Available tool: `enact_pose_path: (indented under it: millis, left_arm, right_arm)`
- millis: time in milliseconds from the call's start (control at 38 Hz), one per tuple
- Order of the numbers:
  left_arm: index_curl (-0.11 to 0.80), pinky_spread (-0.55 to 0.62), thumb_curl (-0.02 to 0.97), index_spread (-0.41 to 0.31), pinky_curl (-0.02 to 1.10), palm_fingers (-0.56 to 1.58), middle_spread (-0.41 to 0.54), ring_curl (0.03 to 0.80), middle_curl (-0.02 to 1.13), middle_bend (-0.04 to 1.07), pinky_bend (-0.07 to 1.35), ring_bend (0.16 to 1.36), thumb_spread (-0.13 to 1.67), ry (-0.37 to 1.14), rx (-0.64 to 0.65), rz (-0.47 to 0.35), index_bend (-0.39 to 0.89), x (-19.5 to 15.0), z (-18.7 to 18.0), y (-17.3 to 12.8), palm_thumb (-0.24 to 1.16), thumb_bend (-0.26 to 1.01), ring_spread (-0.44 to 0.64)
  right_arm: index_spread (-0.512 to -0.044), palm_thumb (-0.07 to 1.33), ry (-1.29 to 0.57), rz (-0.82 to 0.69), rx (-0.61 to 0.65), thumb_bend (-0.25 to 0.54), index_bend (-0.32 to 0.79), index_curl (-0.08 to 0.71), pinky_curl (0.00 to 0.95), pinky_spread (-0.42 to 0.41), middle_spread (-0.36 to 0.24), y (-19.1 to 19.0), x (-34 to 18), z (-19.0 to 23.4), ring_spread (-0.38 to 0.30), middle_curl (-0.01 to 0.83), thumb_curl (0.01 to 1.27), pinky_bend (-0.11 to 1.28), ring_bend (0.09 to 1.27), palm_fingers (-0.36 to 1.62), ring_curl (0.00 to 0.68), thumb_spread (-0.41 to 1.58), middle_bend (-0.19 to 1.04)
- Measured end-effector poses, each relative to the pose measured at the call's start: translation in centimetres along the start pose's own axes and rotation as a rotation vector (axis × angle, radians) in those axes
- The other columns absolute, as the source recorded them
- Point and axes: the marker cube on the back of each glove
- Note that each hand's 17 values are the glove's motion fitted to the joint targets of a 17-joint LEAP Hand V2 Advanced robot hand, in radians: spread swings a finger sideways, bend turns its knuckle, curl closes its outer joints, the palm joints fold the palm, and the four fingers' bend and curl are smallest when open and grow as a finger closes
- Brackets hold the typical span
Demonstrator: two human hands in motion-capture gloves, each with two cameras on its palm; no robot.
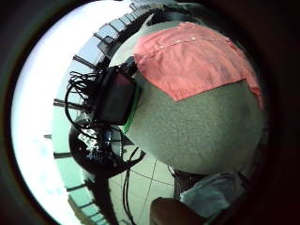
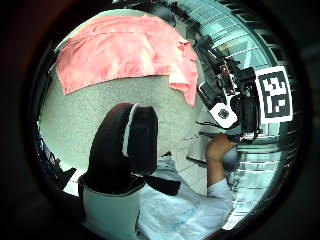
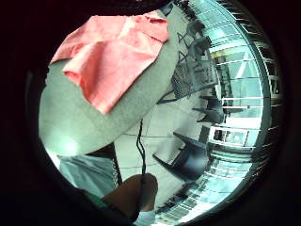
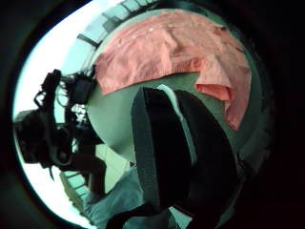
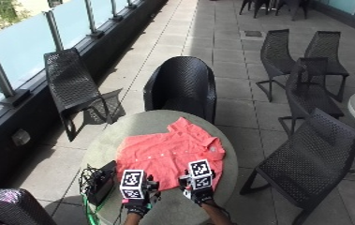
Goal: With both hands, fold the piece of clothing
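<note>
A coral-pink shirt [image 5: 169,153] lay spread flat on the round grey surface [image 5: 108,136], collar toward the far side and its near hem just ahead of the person's hands. It looked unfolded, a short-sleeved button shirt with only small wrinkles, so the task seemed to stand at its very start: the reach toward the cloth, no fold yet made.

The left hand [image 5: 137,205] and the right hand [image 5: 200,194] both hovered over the near edge of the surface, close together and just short of the hem. Neither touched the shirt. In the thumb side palm views each hand showed a gloved digit [image 2: 125,145] [image 4: 176,152] hanging in front of the camera with nothing between it and the palm, so both grips appeared relaxed and holding nothing, though the outside view hid the fingertips.

A black box with cables [image 5: 99,180] sat on the near left of the surface, beside the left hand and apart from the shirt.

The next move likely called for the hands to spread apart, each pinching a near corner or a side of the hem, and to lift together so the cloth came over evenly. Uneven lifting could skew the fold, and the left hand had to stay wide of the cables.
</note>
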Motion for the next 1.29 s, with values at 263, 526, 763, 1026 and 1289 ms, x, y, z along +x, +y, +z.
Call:
enact_pose_path:
  millis: [263,526,763,1026,1289]
  left_arm:
    - [0.124,0.42,0.106,-0.089,0.09,0.29,0.050,0.168,0.17,0.21,0.32,0.48,0.89,0.028,-0.025,0.011,0.15,0.3,0.2,0.5,0.17,0.07,0.26]
    - [0.182,0.52,0.160,-0.100,0.12,0.25,0.065,0.196,0.23,0.20,0.35,0.50,1.07,0.034,-0.013,0.021,0.15,0.6,-0.1,0.3,0.19,0.03,0.32]
    - [0.218,0.55,0.198,-0.103,0.14,0.23,0.071,0.212,0.27,0.20,0.37,0.52,1.13,0.031,-0.006,0.027,0.15,0.3,-0.1,0.1,0.20,-0.01,0.34]
    - [0.244,0.56,0.225,-0.104,0.16,0.21,0.073,0.226,0.30,0.20,0.38,0.53,1.15,0.022,0.015,0.008,0.14,0.3,-0.4,0.1,0.20,-0.02,0.35]
    - [0.262,0.56,0.245,-0.105,0.18,0.21,0.073,0.238,0.32,0.19,0.41,0.54,1.16,0.021,-0.064,-0.047,0.14,-1.1,3.1,-2.9,0.20,-0.02,0.35]
  right_arm:
    - [-0.357,0.28,-0.041,-0.005,0.079,0.168,0.16,0.142,0.178,0.228,-0.053,0.1,-0.4,-0.6,0.115,0.137,0.08,0.40,0.23,0.18,0.097,0.96,0.20]
    - [-0.400,0.29,-0.054,-0.013,0.079,0.142,0.16,0.199,0.228,0.262,-0.060,0.9,-0.7,-2.0,0.139,0.196,0.11,0.41,0.23,0.15,0.134,1.19,0.19]
    - [-0.410,0.31,-0.035,-0.014,0.083,0.116,0.16,0.233,0.258,0.272,-0.059,0.7,-0.4,-1.7,0.146,0.233,0.14,0.42,0.24,0.14,0.161,1.28,0.19]
    - [-0.413,0.32,-0.049,-0.013,0.057,0.080,0.15,0.256,0.283,0.275,-0.058,1.3,0.9,-1.8,0.149,0.263,0.16,0.42,0.25,0.13,0.186,1.31,0.19]
    - [-0.415,0.31,-0.029,0.058,-0.020,0.028,0.14,0.264,0.302,0.275,-0.053,-1.2,3.6,1.5,0.150,0.286,0.18,0.43,0.25,0.12,0.207,1.28,0.19]
